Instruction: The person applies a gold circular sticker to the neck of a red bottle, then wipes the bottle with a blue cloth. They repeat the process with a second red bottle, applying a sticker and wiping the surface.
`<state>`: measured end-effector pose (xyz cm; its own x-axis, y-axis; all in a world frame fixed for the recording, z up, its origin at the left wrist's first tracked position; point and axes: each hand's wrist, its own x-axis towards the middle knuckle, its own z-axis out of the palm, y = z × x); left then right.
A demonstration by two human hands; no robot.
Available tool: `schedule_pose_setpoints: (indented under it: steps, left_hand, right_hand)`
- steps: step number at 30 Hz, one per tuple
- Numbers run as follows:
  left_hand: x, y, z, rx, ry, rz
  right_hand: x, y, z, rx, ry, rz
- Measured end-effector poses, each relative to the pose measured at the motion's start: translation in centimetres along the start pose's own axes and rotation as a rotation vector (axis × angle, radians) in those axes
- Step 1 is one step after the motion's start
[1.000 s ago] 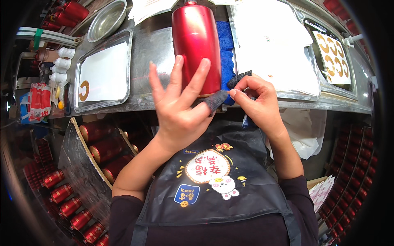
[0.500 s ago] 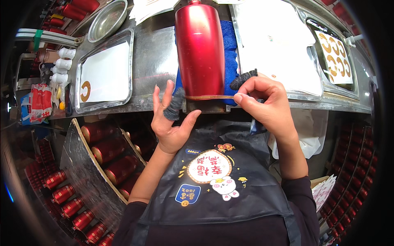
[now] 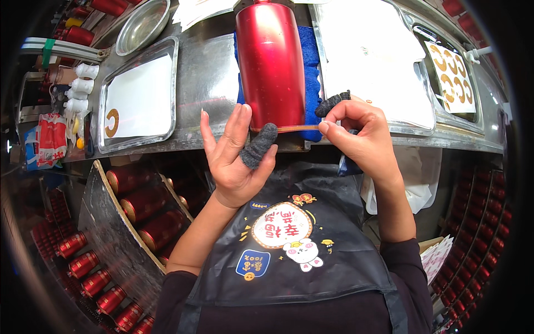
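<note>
A shiny red bottle (image 3: 271,67) lies on a blue cloth (image 3: 311,53), its base end toward me. Along that base edge runs a thin brownish-gold strip (image 3: 303,128), whose free end sticks out to the right. My right hand (image 3: 364,133) pinches this end between thumb and a finger; a dark knitted finger cover (image 3: 334,104) sits on its index finger. My left hand (image 3: 236,164) is spread, holding nothing. Its index finger, in a grey knitted cover (image 3: 259,147), reaches over the strip at the bottle's lower left; whether it presses there I cannot tell.
On the left, a metal tray (image 3: 174,78) holds a white sheet with one gold C-shaped piece (image 3: 112,123); behind it stands a metal bowl (image 3: 143,25). Farther right are white sheets (image 3: 372,61) and a card of gold C-shaped pieces (image 3: 451,78). Red bottles (image 3: 147,197) fill a box below.
My left hand has shifted right, bringing its covered index finger from beside the bottle onto the strip's left part. My right hand keeps its pinch on the strip, nearly unmoved.
</note>
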<state>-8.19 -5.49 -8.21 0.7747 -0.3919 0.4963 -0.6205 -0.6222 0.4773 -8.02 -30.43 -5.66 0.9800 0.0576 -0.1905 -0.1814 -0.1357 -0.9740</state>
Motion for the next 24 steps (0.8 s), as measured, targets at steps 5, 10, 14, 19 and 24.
schedule_pose_setpoints:
  steps: [5, 10, 14, 19, 24]
  left_hand:
    - [1.4, 0.8, -0.4, 0.098, -0.009, 0.066]
    - [3.1, 2.3, -0.3, 0.182, -0.06, 0.095]
    - [4.0, 2.2, 1.8, 0.214, 0.048, 0.145]
    - [2.9, -0.1, 0.8, -0.178, 0.066, -0.129]
    - [0.2, -0.9, 0.0, -0.129, 0.052, -0.113]
  right_hand:
    - [0.1, 0.5, 0.2, -0.009, 0.002, -0.04]
    - [0.4, 1.1, 0.8, -0.017, 0.005, -0.041]
    - [0.5, 1.3, 1.2, -0.08, 0.01, -0.072]
    - [0.4, 0.9, 1.1, -0.113, -0.01, -0.064]
    - [0.2, 0.0, 0.8, -0.066, -0.057, -0.043]
